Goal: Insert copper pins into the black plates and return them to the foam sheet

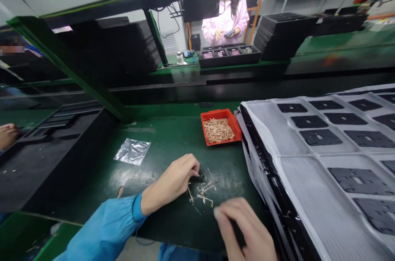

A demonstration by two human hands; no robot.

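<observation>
Above the green worktop, my left hand (174,181) is closed in a pinch, with a small dark piece (201,177) at its fingertips, too small to name. Beside those fingers lies a loose cluster of thin tan strips (205,189) with bent ends. My right hand (247,228), slightly blurred, is at the near side of the strips, thumb and fingers curled together; whatever they hold, if anything, is hidden. Beyond both hands sits a red bin (209,143) filled with many similar tan strips (218,130).
On the right, stacked trays with white liners (296,170) carry flat black plates (359,181). A clear plastic bag (132,151) lies left of the hands. A large black box (70,162) and a green post (74,72) stand left. Across the bench, a person (226,18) in pink handles something.
</observation>
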